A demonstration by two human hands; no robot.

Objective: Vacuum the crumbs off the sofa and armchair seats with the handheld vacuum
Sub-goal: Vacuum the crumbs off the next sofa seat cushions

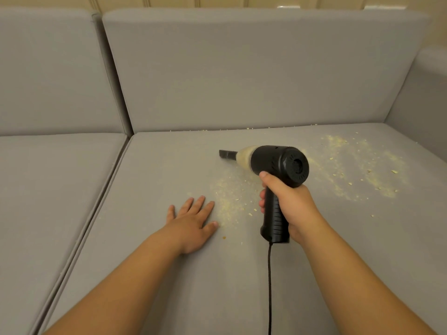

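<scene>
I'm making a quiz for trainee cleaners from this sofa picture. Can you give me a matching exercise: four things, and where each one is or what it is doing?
Things:
1. left hand
2. right hand
3. nozzle
4. cord

States:
A. hangs from the bottom of the handle
B. lies flat on the seat cushion
C. points left, over the seat
D. grips the handheld vacuum by its handle

Pairs: 1-B, 2-D, 3-C, 4-A

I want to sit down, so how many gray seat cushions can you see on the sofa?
2. One seat cushion lies under both hands, scattered with crumbs. The other seat cushion is to its left, cut off by the picture's edge. More may lie out of view.
</scene>
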